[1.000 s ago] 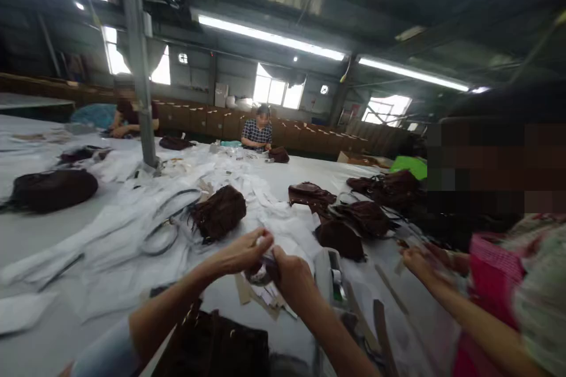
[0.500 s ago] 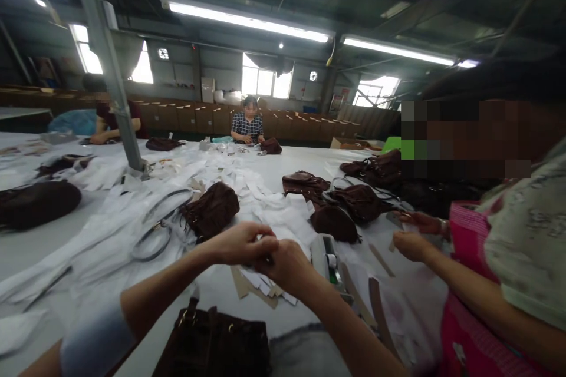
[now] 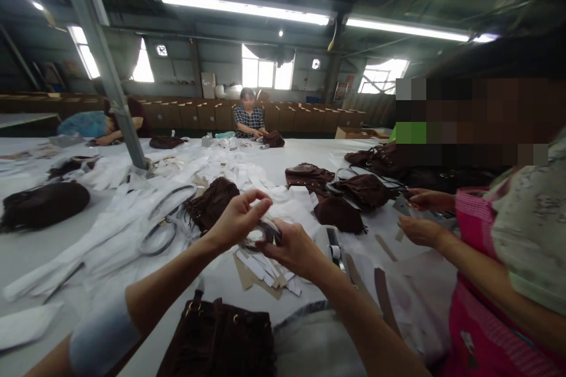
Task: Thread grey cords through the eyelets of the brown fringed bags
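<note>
My left hand [image 3: 239,216] and my right hand [image 3: 292,246] meet above the white table [image 3: 39,247], both closed on a small coiled dark strap [image 3: 262,233] held between them. Thumb and fingers of the left hand pinch its upper edge. The right hand grips it from below. Under the hands lies a pile of white and tan paper strips [image 3: 265,268]. A dark brown suede bag [image 3: 221,341] sits at the near edge, just below my forearms.
A fringed brown bag [image 3: 212,200] and several more brown bags [image 3: 349,194] lie among white paper wrappings [image 3: 115,218]. A tape dispenser [image 3: 332,245] stands right of my hands. A person in a pink apron [image 3: 486,306] works at my right. Two people sit across the table.
My hands have risen a little and parted, so the coiled strap now shows between them. The view has tipped slightly downward.
</note>
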